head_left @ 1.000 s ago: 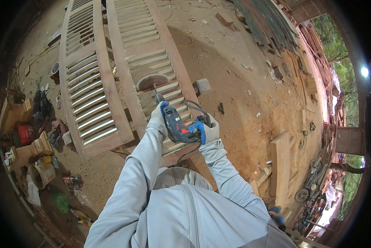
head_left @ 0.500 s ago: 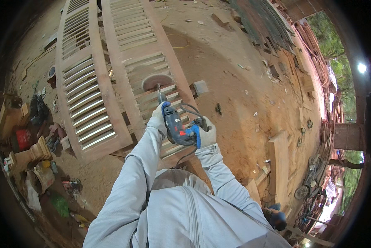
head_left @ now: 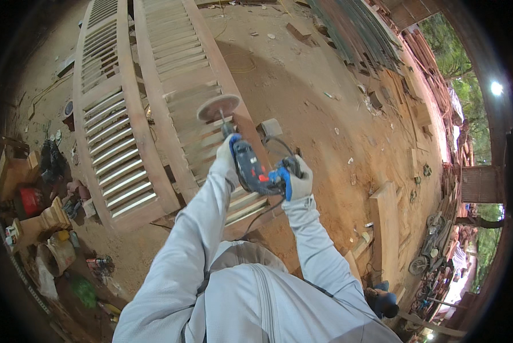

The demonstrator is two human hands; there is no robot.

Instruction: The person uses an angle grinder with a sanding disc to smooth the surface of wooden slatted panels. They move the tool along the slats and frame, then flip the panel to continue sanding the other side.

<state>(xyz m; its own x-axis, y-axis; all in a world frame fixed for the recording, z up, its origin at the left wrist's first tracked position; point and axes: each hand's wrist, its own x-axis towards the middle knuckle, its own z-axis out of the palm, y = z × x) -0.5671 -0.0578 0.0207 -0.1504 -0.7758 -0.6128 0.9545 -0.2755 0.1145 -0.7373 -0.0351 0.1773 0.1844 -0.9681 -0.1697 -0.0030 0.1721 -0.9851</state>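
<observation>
Both my hands, in grey and blue work gloves, grip a dark blue power drill (head_left: 249, 164) with a round sanding disc (head_left: 218, 107) on its front. My left hand (head_left: 228, 153) wraps round the drill's front, behind the chuck. My right hand (head_left: 297, 178) is closed on its rear handle. The disc is tilted over a louvred wooden shutter (head_left: 242, 117), near its right-hand frame rail; I cannot tell whether it touches the wood. A black cord loops from the drill past my right hand.
A second louvred shutter (head_left: 148, 154) lies to the left. A wooden block (head_left: 269, 127) stands beside the right rail. Planks (head_left: 385, 228) lie at right on the dusty ground, with a motorcycle (head_left: 425, 251) beyond. A red container (head_left: 30, 200) and other clutter are at far left.
The drill and both hands have shifted slightly right. The disc has moved toward the shutter's right rail and looks more tilted. Both hands keep their hold.
</observation>
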